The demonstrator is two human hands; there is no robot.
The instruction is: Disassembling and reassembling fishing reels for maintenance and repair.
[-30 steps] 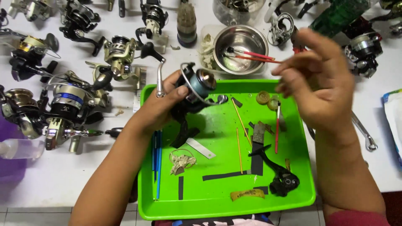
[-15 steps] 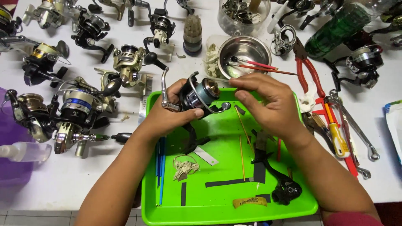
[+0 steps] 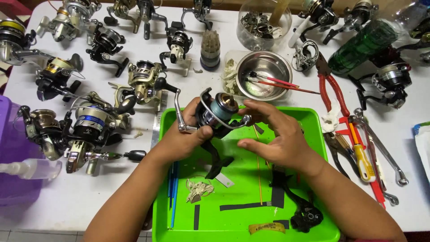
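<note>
My left hand [image 3: 181, 141] is closed round the body of a spinning reel [image 3: 218, 116], thumb across the front, holding it above the far edge of the green tray [image 3: 233, 224]. The reel's spool faces up toward me; its wire bail arcs over the spool, and its black foot hangs down over the tray. My right hand [image 3: 277, 136] is half open: the forefinger and thumb reach to the reel's right side at the bail arm, the other fingers spread loosely, gripping nothing else that I can make out.

On the tray floor beneath lie thin blue rods [image 3: 172, 197] at the left edge, a crumpled scrap of paper [image 3: 197, 189], black strips [image 3: 244, 206], a yellow-orange rod [image 3: 259, 179] and a black reel part [image 3: 306, 216] near my right forearm.

Just beyond the tray stands a steel bowl [image 3: 265, 74] with red-handled brushes [image 3: 280, 83] resting across it. To the right lie red-handled pliers [image 3: 332, 85], a yellow-handled screwdriver [image 3: 360, 157] and wrenches [image 3: 380, 148]. To the left, many other reels [image 3: 94, 125] crowd the white table [image 3: 80, 197], with a purple container [image 3: 13, 157] at its left edge and a clear jar of small parts [image 3: 262, 22] at the back.
</note>
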